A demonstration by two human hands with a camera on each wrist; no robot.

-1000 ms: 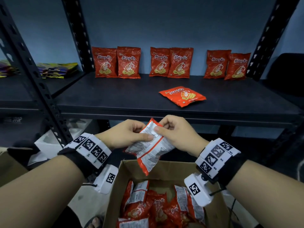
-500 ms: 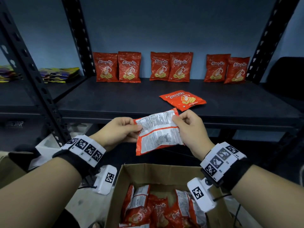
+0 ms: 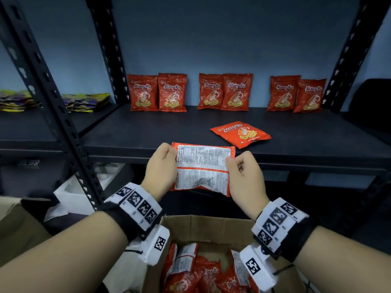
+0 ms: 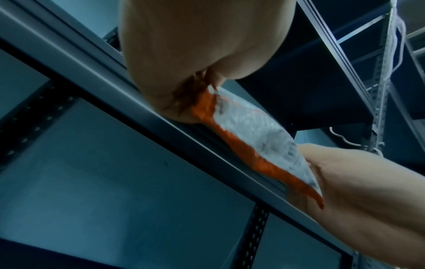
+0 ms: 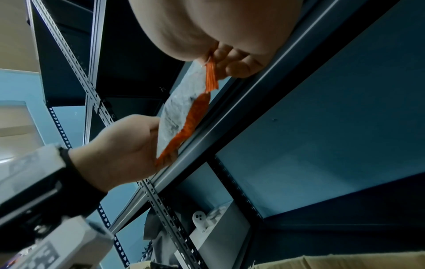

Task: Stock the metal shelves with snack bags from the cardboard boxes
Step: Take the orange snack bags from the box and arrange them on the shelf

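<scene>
Both hands hold one red snack bag by its side edges, silver printed back toward me, just in front of the shelf's front edge. My left hand pinches the bag's left edge and my right hand pinches its right edge. The left wrist view shows the bag edge-on between my left hand and my right hand. The right wrist view shows the bag pinched by my right fingers. Below me, a cardboard box holds several more bags.
Several red bags stand in pairs against the back wall of the dark shelf. One more bag lies flat near the front. Black slotted uprights frame the shelf on both sides. Yellow-purple packs lie on the left shelf.
The bag rose out of the box to shelf-edge height and was turned flat, back side facing me. Both hands moved apart to its side edges.
</scene>
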